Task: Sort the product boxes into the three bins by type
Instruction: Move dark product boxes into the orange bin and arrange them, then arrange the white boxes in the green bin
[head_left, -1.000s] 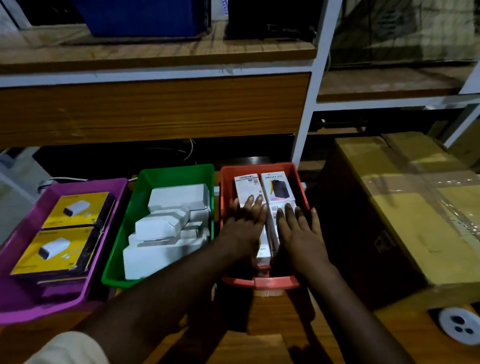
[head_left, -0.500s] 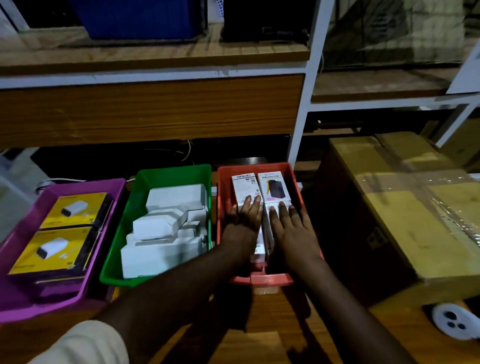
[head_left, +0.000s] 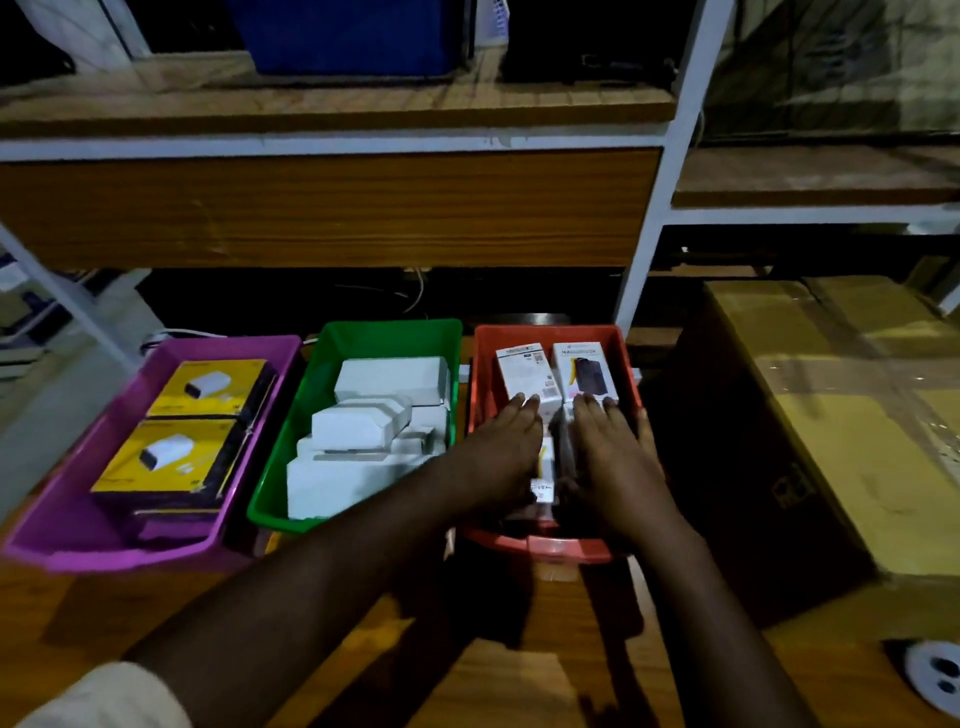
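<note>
Reaching in from the near edge of the wooden table, pressing down flat: left hand and right hand lying side by side, palms down and fingers spread, on the tall white boxes packed in the red bin, neither hand closing around anything. Sitting in rows under the palms, two of those boxes showing clear beyond the fingertips, one printed with a dark gadget. Likely handling as light, stiff card, smooth enough to slip under a flat palm, crushing at the corners if squeezed; best pinching across the long narrow sides rather than the printed faces, judging by the snug fit. Standing just left, touching or nearly so, the green bin heaped with plain white boxes, loosely stacked and liable to slide. Farther left, the purple bin holding yellow boxes lying flat in two stacks. Looming to the right, a big taped carton. Beyond, running across the back, wooden shelving on a white frame. Sorting appearing close to finishing, no loose boxes showing on the table
</note>
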